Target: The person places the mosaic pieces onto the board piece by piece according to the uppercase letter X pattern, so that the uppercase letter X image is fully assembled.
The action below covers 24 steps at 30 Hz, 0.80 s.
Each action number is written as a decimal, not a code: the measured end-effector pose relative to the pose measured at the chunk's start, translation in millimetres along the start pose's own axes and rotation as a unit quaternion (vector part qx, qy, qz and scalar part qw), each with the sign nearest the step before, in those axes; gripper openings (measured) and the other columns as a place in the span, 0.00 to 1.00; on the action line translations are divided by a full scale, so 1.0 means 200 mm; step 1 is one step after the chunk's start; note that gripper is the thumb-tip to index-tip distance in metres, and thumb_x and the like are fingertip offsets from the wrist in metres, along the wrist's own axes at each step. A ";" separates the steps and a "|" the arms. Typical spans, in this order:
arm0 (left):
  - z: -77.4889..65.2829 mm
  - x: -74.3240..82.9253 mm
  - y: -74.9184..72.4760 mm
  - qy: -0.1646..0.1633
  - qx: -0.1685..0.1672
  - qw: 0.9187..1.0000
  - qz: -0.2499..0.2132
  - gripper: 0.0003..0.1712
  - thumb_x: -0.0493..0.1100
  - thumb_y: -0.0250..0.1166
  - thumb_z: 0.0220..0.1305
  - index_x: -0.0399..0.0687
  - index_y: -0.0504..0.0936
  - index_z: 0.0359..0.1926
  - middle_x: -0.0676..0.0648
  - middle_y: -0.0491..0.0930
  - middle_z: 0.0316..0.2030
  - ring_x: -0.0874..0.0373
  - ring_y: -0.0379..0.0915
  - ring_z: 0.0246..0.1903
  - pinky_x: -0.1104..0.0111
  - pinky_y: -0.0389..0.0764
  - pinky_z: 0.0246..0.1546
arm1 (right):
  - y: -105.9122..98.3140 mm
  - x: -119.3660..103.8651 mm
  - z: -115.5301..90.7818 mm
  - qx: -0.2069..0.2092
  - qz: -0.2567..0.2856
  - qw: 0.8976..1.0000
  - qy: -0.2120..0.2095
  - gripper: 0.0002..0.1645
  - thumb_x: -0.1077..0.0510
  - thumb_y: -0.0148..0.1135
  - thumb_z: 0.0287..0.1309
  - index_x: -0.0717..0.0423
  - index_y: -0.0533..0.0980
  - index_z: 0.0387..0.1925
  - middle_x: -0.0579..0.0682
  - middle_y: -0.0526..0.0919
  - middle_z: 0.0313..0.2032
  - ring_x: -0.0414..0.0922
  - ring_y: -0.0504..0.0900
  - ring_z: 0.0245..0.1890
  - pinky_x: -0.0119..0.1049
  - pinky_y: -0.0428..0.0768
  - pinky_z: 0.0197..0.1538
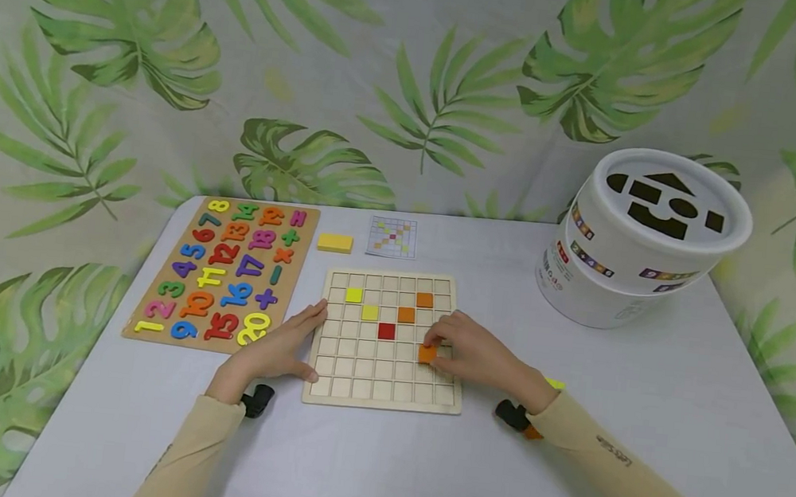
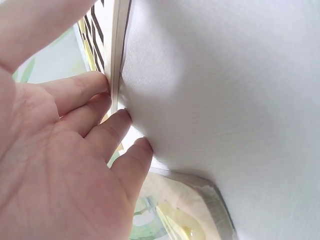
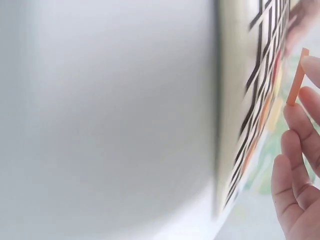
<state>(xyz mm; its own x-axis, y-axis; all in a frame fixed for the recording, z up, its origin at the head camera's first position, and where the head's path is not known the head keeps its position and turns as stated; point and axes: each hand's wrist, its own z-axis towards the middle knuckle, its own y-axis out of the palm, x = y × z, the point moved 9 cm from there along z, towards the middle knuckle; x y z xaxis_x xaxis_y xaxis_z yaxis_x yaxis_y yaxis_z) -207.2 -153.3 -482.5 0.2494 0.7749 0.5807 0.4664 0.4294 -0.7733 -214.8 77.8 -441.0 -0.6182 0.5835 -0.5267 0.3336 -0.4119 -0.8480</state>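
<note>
A wooden grid board (image 1: 380,408) lies flat on the white table. On it, two yellow tiles (image 1: 353,295), a red tile (image 1: 386,331) and two orange tiles (image 1: 406,314) sit in squares along two slanting lines. Between thumb and fingers, my right hand (image 1: 478,350) pinches another orange tile (image 1: 427,354) over the board's right half; the right wrist view shows this tile (image 3: 298,77) edge-on, above the board. My left hand (image 1: 278,347) touches the board's left edge, fingers extended and thumb spread, with fingertips (image 2: 100,82) at the rim in the left wrist view.
Left of the grid stands a number puzzle board (image 1: 216,341) with colourful numerals. Behind the grid lie a yellow block (image 1: 335,243) and a small pattern card (image 1: 392,237). A white bucket (image 1: 581,290) with a shape-cut lid is at back right. Loose tiles (image 1: 533,433) peek out by my right wrist.
</note>
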 end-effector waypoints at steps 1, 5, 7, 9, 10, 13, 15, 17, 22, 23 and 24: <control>0.00 0.00 0.00 -0.001 0.001 1.000 -0.002 0.60 0.44 0.77 0.46 0.33 0.49 0.72 0.40 0.39 0.74 0.42 0.35 0.72 0.51 0.49 0.69 | 0.02 -0.02 0.04 -0.007 0.001 1.000 -0.003 0.08 0.57 0.69 0.54 0.52 0.80 0.37 0.40 0.79 0.36 0.42 0.72 0.40 0.36 0.74 0.47; 0.00 -0.01 0.00 -0.004 0.001 1.000 -0.007 0.60 0.45 0.77 0.46 0.33 0.49 0.73 0.41 0.40 0.74 0.42 0.34 0.72 0.51 0.49 0.69 | 0.11 -0.08 0.18 -0.030 0.004 0.999 -0.009 0.07 0.58 0.67 0.56 0.50 0.79 0.37 0.39 0.79 0.37 0.40 0.73 0.40 0.34 0.73 0.48; 0.00 -0.01 0.00 -0.007 0.000 1.000 -0.009 0.60 0.45 0.77 0.46 0.34 0.49 0.73 0.41 0.39 0.74 0.42 0.34 0.72 0.51 0.48 0.69 | 0.14 -0.11 0.23 -0.039 0.001 0.999 -0.017 0.07 0.58 0.67 0.56 0.50 0.79 0.37 0.39 0.79 0.37 0.39 0.72 0.39 0.33 0.72 0.47; 0.00 -0.01 0.00 -0.008 0.001 1.000 -0.010 0.60 0.45 0.77 0.46 0.34 0.49 0.73 0.42 0.39 0.75 0.42 0.34 0.72 0.51 0.48 0.69 | 0.17 -0.14 0.28 -0.044 -0.004 0.999 -0.027 0.07 0.58 0.67 0.56 0.49 0.79 0.37 0.39 0.78 0.36 0.39 0.70 0.38 0.32 0.72 0.44; 0.00 -0.01 0.00 -0.009 0.001 1.000 -0.011 0.60 0.45 0.77 0.46 0.34 0.49 0.73 0.42 0.39 0.75 0.42 0.34 0.72 0.51 0.49 0.69 | 0.18 -0.16 0.30 -0.045 -0.009 0.998 -0.032 0.06 0.58 0.67 0.56 0.49 0.79 0.37 0.40 0.77 0.35 0.39 0.69 0.37 0.31 0.72 0.43; 0.00 -0.01 0.00 -0.009 0.001 1.000 -0.015 0.60 0.45 0.77 0.46 0.34 0.50 0.73 0.42 0.40 0.74 0.42 0.34 0.72 0.51 0.49 0.69 | 0.21 -0.20 0.35 -0.051 -0.029 0.997 -0.041 0.06 0.59 0.67 0.54 0.49 0.79 0.35 0.41 0.75 0.32 0.40 0.67 0.35 0.31 0.70 0.38; 0.00 -0.01 -0.01 -0.008 0.001 1.000 -0.017 0.60 0.45 0.77 0.46 0.33 0.50 0.73 0.41 0.40 0.74 0.41 0.35 0.72 0.50 0.49 0.68 | 0.22 -0.22 0.38 -0.054 -0.044 0.996 -0.047 0.06 0.59 0.68 0.53 0.50 0.79 0.34 0.42 0.75 0.30 0.40 0.67 0.34 0.30 0.69 0.37; 0.00 0.00 -0.01 -0.007 0.001 1.000 -0.016 0.60 0.45 0.77 0.46 0.33 0.50 0.72 0.41 0.40 0.74 0.41 0.35 0.72 0.50 0.50 0.68 | 0.24 -0.24 0.39 -0.056 -0.052 0.996 -0.052 0.06 0.60 0.68 0.53 0.51 0.78 0.33 0.43 0.75 0.30 0.41 0.67 0.33 0.31 0.69 0.36; -0.01 0.00 -0.01 -0.003 0.001 1.000 -0.012 0.60 0.45 0.76 0.47 0.33 0.50 0.72 0.41 0.40 0.74 0.41 0.35 0.72 0.50 0.50 0.68 | 0.24 -0.24 0.40 -0.058 -0.051 0.996 -0.047 0.05 0.61 0.67 0.54 0.51 0.78 0.33 0.43 0.76 0.31 0.41 0.68 0.34 0.31 0.70 0.36; -0.01 0.00 -0.01 -0.002 0.002 1.000 -0.011 0.60 0.45 0.76 0.47 0.33 0.50 0.72 0.41 0.40 0.74 0.41 0.35 0.72 0.50 0.50 0.68 | 0.23 -0.23 0.39 -0.059 -0.045 0.997 -0.039 0.05 0.61 0.66 0.55 0.50 0.78 0.34 0.43 0.76 0.31 0.41 0.68 0.34 0.31 0.70 0.36; -0.01 0.00 0.00 -0.002 0.001 1.000 -0.011 0.60 0.45 0.76 0.47 0.33 0.50 0.73 0.41 0.40 0.74 0.41 0.35 0.72 0.50 0.49 0.68 | 0.22 -0.22 0.37 -0.058 -0.037 0.997 -0.032 0.05 0.61 0.65 0.55 0.50 0.79 0.35 0.43 0.76 0.31 0.41 0.68 0.35 0.31 0.70 0.37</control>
<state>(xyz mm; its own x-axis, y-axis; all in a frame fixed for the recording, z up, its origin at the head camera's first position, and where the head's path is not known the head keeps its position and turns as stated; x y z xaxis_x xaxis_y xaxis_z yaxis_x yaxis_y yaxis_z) -206.5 -154.0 -481.3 0.2358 0.7676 0.5960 0.4694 0.4470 -0.7615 -226.7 -17.3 -450.5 -0.6874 0.5614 -0.4608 0.3639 -0.2828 -0.8875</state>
